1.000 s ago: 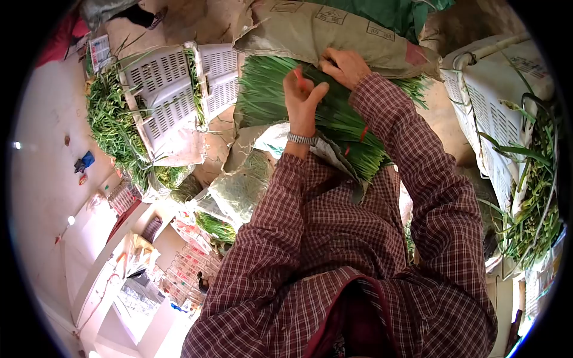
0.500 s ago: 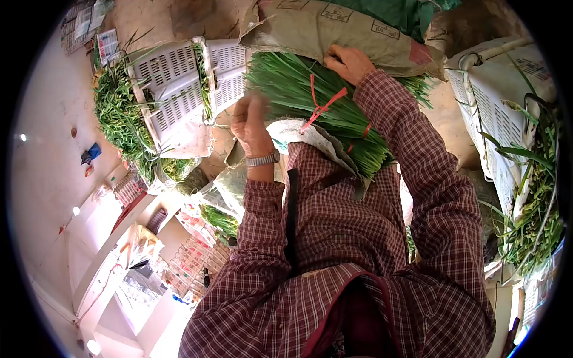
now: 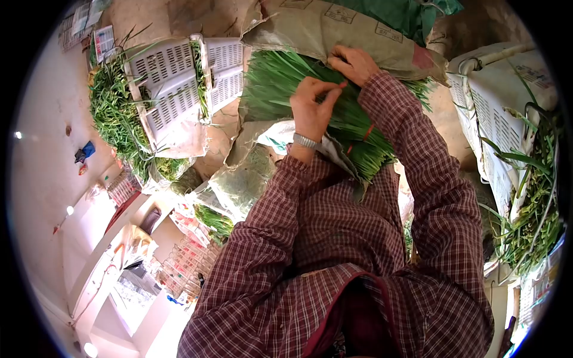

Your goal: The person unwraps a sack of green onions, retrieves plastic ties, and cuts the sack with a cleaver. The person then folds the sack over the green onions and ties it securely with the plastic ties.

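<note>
A large bundle of long green leaves [image 3: 271, 83] lies across my lap, its cut ends pointing to the lower right. A red band [image 3: 369, 132] crosses the bundle near those ends. My left hand [image 3: 312, 107], with a metal watch at the wrist, is over the middle of the bundle; its thumb and index finger pinch a small bit of red tie [image 3: 342, 85]. Just above and to the right, my right hand [image 3: 353, 63] has its fingers curled at the bundle's upper edge, beside the sack [image 3: 352, 30]; what they hold is hidden.
White slatted crates [image 3: 170, 89] with green leaves [image 3: 116, 107] stand at the left. Another white crate [image 3: 486, 110] with greens is at the right. A crumpled clear plastic bag [image 3: 242, 182] sits left of my lap. Green fabric [image 3: 406, 15] lies behind the sack.
My left hand has come back from the bundle's left side to its middle, near my right hand. The red tie that lay across the leaves is now mostly hidden. My right hand has hardly moved.
</note>
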`<state>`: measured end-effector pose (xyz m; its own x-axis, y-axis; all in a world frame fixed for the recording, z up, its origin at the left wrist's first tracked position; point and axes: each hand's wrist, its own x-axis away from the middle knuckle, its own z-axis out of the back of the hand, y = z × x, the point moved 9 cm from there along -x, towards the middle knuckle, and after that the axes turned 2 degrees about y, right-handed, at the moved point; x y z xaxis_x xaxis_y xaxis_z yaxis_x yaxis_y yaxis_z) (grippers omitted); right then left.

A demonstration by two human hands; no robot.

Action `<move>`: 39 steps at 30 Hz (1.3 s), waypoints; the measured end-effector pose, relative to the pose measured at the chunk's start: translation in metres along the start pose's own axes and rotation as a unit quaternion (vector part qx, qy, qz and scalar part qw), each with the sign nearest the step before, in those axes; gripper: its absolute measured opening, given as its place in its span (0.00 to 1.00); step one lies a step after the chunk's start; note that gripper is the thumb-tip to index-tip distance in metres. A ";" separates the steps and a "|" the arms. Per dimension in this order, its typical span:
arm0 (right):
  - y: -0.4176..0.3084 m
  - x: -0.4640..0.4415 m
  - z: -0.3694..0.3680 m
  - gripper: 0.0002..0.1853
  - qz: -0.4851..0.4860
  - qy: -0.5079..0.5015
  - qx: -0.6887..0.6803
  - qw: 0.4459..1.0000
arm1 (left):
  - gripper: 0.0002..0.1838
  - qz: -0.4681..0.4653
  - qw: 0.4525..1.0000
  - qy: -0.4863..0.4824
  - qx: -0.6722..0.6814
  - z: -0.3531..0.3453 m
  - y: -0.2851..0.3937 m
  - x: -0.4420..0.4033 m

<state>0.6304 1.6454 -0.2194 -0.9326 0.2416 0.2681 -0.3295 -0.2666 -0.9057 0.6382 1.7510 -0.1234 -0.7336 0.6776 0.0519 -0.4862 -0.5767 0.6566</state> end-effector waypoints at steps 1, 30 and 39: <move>-0.001 0.000 0.002 0.17 0.012 0.019 -0.017 1.000 | 0.05 0.067 0.990 0.042 0.119 0.003 -0.016 -0.002; 0.004 0.000 -0.001 0.20 0.014 -0.024 -0.030 0.999 | 0.05 0.223 0.891 0.152 0.366 -0.022 -0.065 -0.025; -0.003 0.006 -0.002 0.17 0.046 0.048 0.001 0.998 | 0.05 0.268 0.882 0.120 0.368 -0.020 -0.061 -0.017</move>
<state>0.6257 1.6494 -0.2154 -0.9402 0.3050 0.1518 -0.2446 -0.2939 -0.9240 0.6708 1.7657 -0.1789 -0.8870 0.2310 0.3999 0.3356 -0.2726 0.9017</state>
